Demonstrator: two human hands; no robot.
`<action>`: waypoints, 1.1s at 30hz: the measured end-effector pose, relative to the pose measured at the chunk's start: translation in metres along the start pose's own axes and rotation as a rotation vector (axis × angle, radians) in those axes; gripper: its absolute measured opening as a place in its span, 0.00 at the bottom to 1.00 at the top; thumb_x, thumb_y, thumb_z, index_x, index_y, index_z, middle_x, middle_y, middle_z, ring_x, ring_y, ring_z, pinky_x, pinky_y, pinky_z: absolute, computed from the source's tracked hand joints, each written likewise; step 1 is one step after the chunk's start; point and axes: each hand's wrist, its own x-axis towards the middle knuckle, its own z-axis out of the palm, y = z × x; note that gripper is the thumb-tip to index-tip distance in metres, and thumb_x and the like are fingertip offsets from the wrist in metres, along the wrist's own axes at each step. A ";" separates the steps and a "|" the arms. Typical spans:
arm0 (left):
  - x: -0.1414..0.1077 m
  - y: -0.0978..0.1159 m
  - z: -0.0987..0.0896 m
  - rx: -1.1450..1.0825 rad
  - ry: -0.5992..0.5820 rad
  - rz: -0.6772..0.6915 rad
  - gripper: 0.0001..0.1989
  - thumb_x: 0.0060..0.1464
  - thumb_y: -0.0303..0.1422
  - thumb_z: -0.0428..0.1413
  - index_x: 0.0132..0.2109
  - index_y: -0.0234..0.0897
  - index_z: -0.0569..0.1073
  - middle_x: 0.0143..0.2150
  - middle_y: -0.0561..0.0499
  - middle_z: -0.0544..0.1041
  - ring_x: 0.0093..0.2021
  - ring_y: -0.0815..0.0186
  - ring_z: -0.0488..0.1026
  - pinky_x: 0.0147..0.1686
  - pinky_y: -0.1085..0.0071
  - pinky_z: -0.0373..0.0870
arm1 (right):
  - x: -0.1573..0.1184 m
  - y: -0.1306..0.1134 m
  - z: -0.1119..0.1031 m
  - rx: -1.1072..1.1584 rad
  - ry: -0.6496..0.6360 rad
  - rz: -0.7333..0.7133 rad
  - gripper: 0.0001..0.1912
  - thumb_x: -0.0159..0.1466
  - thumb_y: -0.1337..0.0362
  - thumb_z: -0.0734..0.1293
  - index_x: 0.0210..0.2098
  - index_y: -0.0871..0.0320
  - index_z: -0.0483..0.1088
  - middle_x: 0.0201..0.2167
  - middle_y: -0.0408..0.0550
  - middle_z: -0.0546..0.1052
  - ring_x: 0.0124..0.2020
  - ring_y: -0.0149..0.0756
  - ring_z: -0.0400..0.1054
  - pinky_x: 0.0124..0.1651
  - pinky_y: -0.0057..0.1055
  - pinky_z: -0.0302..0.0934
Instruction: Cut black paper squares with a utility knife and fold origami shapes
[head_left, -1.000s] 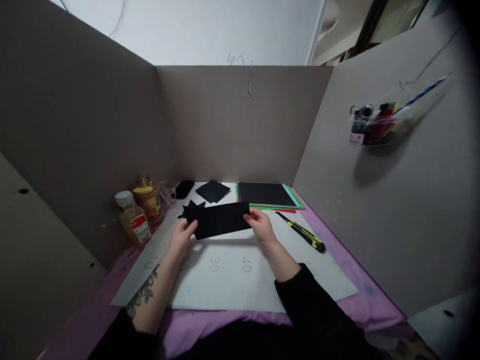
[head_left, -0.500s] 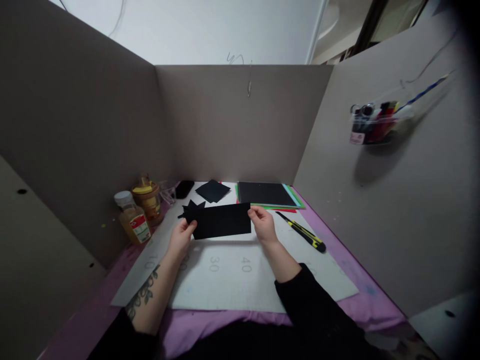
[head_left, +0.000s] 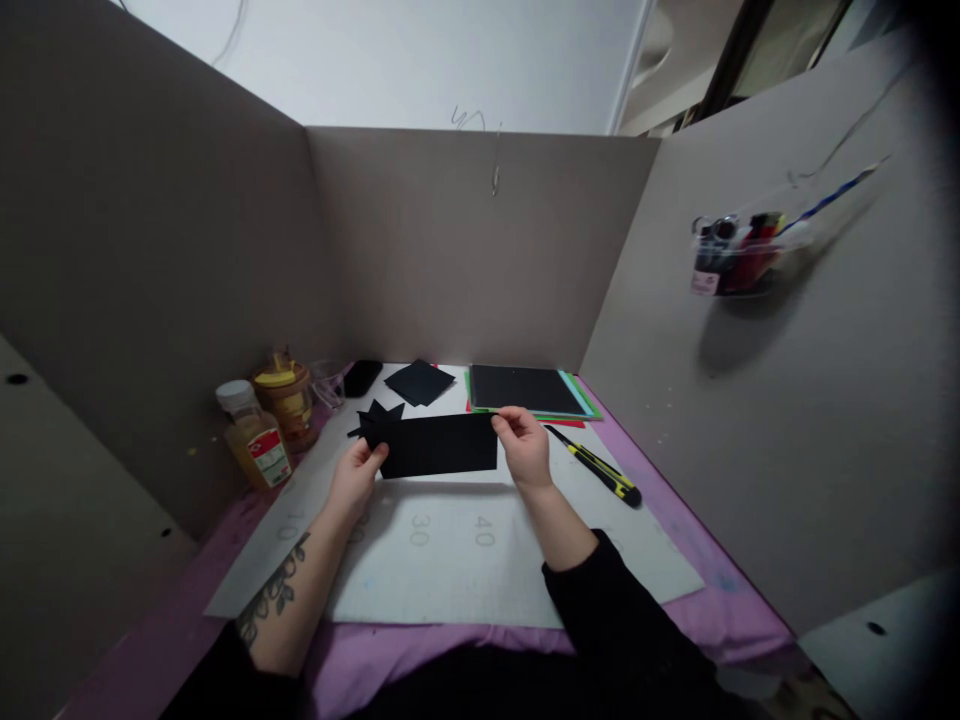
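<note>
A black rectangular sheet of paper [head_left: 439,446] is stretched between my two hands, raised a little above the white mat [head_left: 450,590]. My left hand [head_left: 356,477] pinches its left end, thumb on top. At the upper right corner my right hand [head_left: 523,447] grips it between thumb and fingers. Just behind the left end lies a pointed, folded black paper shape [head_left: 382,412], partly covered by the sheet. Black paper squares [head_left: 420,382] lie stacked farther back. A yellow and black utility knife [head_left: 596,467] rests on the mat to the right of my right hand.
Coloured sheets with black on top [head_left: 525,388] lie at the back right. A glue bottle [head_left: 255,435], a yellow-lidded jar [head_left: 287,400], a clear cup [head_left: 328,382] and a black phone-like object [head_left: 364,378] stand or lie at left. A tool holder [head_left: 739,258] hangs on the right partition.
The view has shifted slightly, so most things sit a little farther left. Both hands keep hold of the black paper, its right end now marginally lower.
</note>
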 end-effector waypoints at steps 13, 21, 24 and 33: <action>-0.015 0.011 0.000 0.416 0.069 0.310 0.13 0.53 0.37 0.52 0.40 0.37 0.77 0.39 0.47 0.78 0.42 0.59 0.73 0.45 0.63 0.67 | 0.009 0.017 -0.021 -0.142 -0.092 -0.046 0.09 0.59 0.57 0.65 0.33 0.56 0.70 0.30 0.46 0.74 0.33 0.36 0.66 0.38 0.31 0.60; -0.025 0.018 -0.004 0.617 -0.041 0.684 0.15 0.56 0.30 0.46 0.44 0.41 0.77 0.44 0.47 0.78 0.50 0.61 0.70 0.54 0.59 0.63 | 0.010 0.023 -0.027 -0.192 -0.088 -0.070 0.10 0.60 0.57 0.63 0.33 0.56 0.71 0.31 0.47 0.74 0.34 0.38 0.66 0.38 0.32 0.60; -0.026 0.017 -0.004 0.632 -0.070 0.664 0.15 0.56 0.31 0.46 0.44 0.41 0.77 0.45 0.47 0.78 0.51 0.60 0.70 0.54 0.60 0.63 | 0.008 0.024 -0.026 -0.203 -0.095 -0.061 0.10 0.61 0.57 0.62 0.33 0.55 0.70 0.32 0.47 0.74 0.35 0.38 0.66 0.40 0.33 0.60; -0.018 0.011 0.003 0.429 0.162 0.254 0.14 0.53 0.39 0.53 0.40 0.36 0.77 0.36 0.48 0.79 0.37 0.60 0.74 0.40 0.67 0.69 | 0.044 0.031 -0.081 -0.332 0.142 -0.122 0.11 0.62 0.60 0.58 0.35 0.58 0.68 0.32 0.48 0.73 0.36 0.38 0.67 0.42 0.34 0.60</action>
